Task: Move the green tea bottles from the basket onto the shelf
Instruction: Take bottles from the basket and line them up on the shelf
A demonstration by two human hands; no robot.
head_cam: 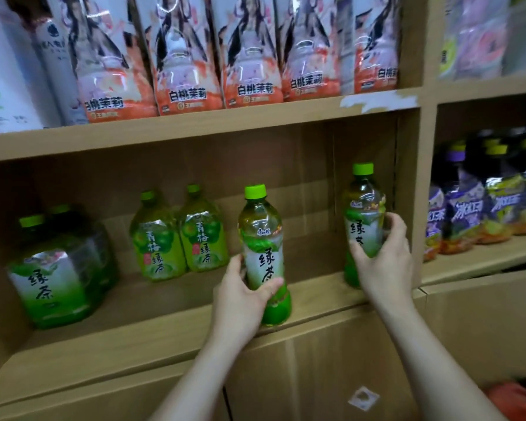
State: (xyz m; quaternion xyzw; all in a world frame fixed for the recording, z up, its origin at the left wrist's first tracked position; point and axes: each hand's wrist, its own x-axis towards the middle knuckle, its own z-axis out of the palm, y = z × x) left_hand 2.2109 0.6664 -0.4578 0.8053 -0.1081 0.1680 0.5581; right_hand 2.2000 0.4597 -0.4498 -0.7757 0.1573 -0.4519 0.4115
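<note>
Shelf (pixel 164 338), left to right: large green tea bottles (pixel 55 278), two plum green tea bottles (pixel 179 238) further back. Left hand (pixel 240 302) grips an upright green tea bottle (pixel 263 238) at the front edge. Right hand (pixel 383 262) grips a second bottle (pixel 363 214) beside the divider panel (pixel 407 192).

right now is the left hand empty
No, the left hand is wrapped around an upright green tea bottle at the shelf's front edge.
</note>
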